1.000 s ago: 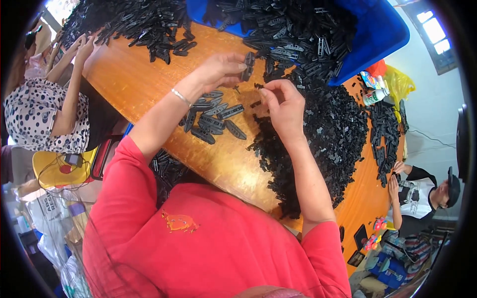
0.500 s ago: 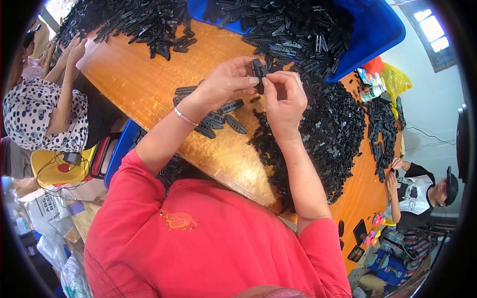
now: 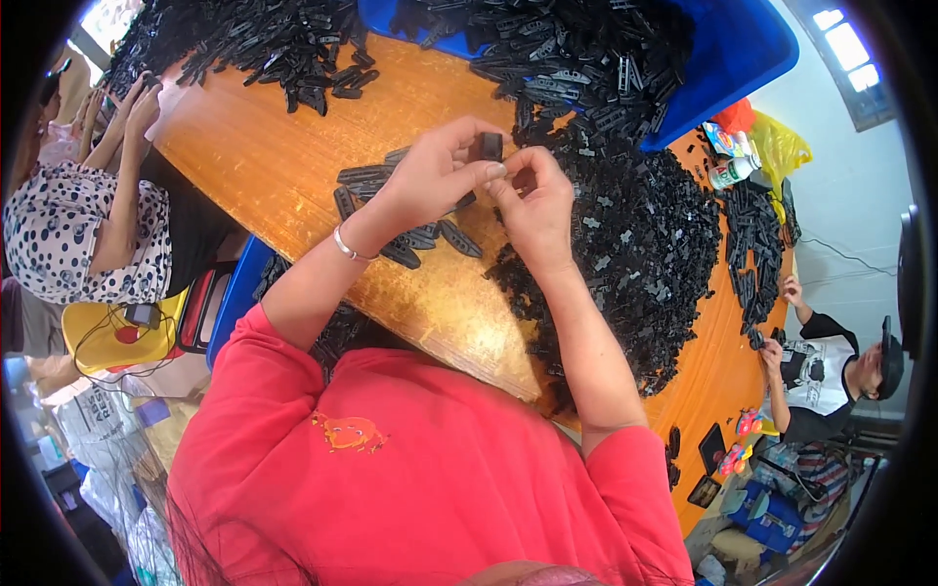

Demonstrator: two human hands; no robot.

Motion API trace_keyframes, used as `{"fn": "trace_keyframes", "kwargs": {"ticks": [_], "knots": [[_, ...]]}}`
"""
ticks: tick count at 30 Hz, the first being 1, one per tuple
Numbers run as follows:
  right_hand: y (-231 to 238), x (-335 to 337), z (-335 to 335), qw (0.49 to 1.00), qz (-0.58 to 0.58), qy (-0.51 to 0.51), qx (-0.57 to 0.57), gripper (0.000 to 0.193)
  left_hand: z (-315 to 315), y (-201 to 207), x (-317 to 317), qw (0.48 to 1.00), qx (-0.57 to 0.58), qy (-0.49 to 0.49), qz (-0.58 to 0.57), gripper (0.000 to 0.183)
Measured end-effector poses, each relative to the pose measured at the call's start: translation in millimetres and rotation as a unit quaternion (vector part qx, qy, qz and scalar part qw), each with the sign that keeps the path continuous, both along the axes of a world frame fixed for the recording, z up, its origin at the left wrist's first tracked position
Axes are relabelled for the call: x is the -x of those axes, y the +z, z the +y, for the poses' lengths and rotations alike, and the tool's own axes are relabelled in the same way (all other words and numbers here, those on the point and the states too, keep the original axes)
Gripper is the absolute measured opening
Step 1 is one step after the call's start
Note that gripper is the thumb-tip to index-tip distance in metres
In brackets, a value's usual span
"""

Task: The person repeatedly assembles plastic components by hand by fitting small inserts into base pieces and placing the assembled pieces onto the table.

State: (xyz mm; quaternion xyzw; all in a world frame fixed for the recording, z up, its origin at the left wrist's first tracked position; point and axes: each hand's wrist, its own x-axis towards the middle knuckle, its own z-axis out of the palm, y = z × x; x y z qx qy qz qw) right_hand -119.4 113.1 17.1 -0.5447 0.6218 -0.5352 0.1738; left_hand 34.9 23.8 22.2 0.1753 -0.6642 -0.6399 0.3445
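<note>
My left hand [image 3: 440, 174] is closed around a black plastic part [image 3: 491, 146], whose blocky end stands up between thumb and fingers. My right hand [image 3: 535, 207] is pinched close against the left thumb; what lies between its fingertips is hidden. Both hands are raised over the wooden table [image 3: 459, 298]. Below and beside the left hand lie several long black plastic pieces [image 3: 459, 238] with pointed ends. Right of the right hand spreads a large heap of small black plastic parts [image 3: 635, 254].
A blue bin [image 3: 757, 63] heaped with long black pieces stands at the far side. Another pile of black pieces [image 3: 283, 49] lies far left. One person [image 3: 93, 230] sits left, another [image 3: 821, 376] right. A white bottle [image 3: 733, 172] and yellow bag [image 3: 782, 156] stand far right.
Both hands have shifted slightly left and nearer to me. The black part has turned, showing its blocky end, and my right fingertips have moved lower beside the left thumb.
</note>
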Motion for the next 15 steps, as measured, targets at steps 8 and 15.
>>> {"fn": "trace_keyframes", "kwargs": {"ticks": [8,15], "knots": [[-35,-21,8,0.978,-0.062,0.121,-0.160,0.028,6,-23,-48,0.970,0.108,0.047,-0.212,0.020],[-33,45,-5,0.960,0.215,0.056,-0.168,0.013,-27,-4,-88,0.870,0.399,0.057,-0.286,0.028]]}}
